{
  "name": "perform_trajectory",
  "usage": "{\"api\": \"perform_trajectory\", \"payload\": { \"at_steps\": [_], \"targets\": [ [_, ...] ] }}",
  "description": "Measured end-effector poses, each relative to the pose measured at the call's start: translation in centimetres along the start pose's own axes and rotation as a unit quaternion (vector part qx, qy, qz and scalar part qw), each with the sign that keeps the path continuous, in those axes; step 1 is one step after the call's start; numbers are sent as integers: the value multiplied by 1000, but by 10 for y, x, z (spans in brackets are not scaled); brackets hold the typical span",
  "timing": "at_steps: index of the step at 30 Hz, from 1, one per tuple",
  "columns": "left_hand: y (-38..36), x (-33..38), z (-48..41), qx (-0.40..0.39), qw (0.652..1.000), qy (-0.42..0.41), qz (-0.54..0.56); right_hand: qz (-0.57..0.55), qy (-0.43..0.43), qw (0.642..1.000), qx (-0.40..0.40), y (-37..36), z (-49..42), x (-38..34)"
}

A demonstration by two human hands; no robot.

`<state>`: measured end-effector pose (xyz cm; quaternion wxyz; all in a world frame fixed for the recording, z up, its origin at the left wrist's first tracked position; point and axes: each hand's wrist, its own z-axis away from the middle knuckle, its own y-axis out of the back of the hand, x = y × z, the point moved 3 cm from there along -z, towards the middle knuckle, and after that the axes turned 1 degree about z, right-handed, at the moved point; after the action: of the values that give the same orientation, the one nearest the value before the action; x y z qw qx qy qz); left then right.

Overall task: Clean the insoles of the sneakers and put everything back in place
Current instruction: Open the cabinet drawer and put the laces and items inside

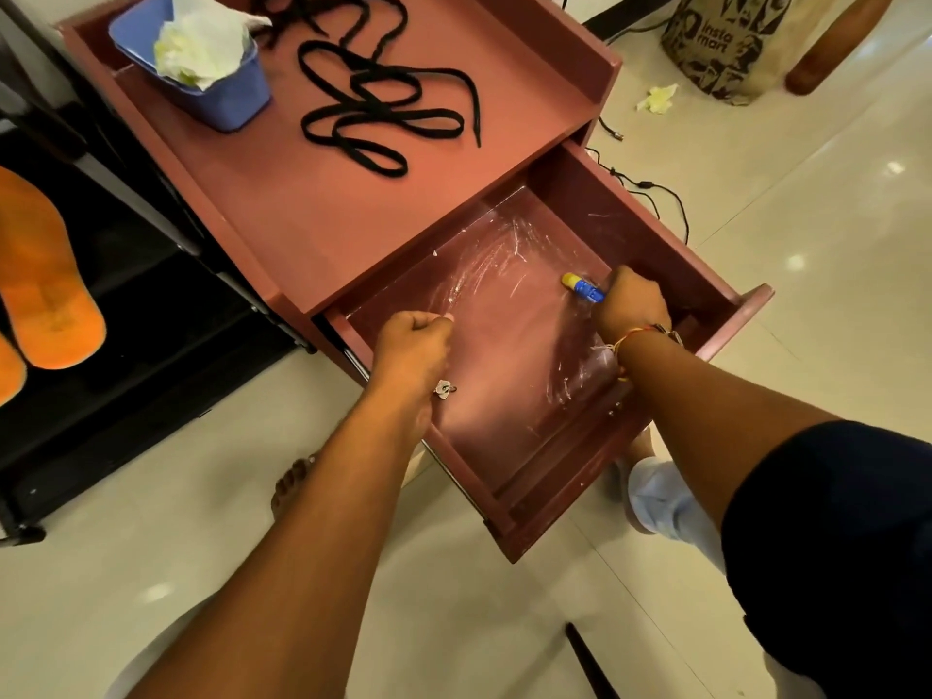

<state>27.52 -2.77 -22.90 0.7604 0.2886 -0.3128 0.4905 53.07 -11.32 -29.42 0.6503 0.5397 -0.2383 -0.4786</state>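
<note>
Inside the drawer (610, 209), left hand (413, 345) pinched on clear plastic (504, 280), right hand (633, 305) fisted around a blue-yellow tube (582, 286).

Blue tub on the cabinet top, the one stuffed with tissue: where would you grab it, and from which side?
I'd clasp the blue tub by its outer walls just under the rim, coming down from the side where the shoelaces lie. Crumpled tissue fills the inside, leaving fingers little room there, and the cabinet's raised ledge sits close on its other side.

Orange insoles (43, 274); black laces (383, 100); reddish-brown drawer (630, 214); blue tub (222, 100); blue-and-yellow tube (582, 286).
</note>
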Motion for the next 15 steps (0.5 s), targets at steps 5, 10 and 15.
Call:
{"api": "perform_trajectory", "payload": {
  "at_steps": [5,10,15],
  "targets": [
    [1,-1,0,-4,1000,4,9,40,24,999,1,-8,-5,1],
    [1,1,1,-6,1000,1,26,-37,76,995,59,6,4,-24],
    [4,5,3,-3,999,-5,41,-127,286,932,182,49,25,-117]
  ]
}}
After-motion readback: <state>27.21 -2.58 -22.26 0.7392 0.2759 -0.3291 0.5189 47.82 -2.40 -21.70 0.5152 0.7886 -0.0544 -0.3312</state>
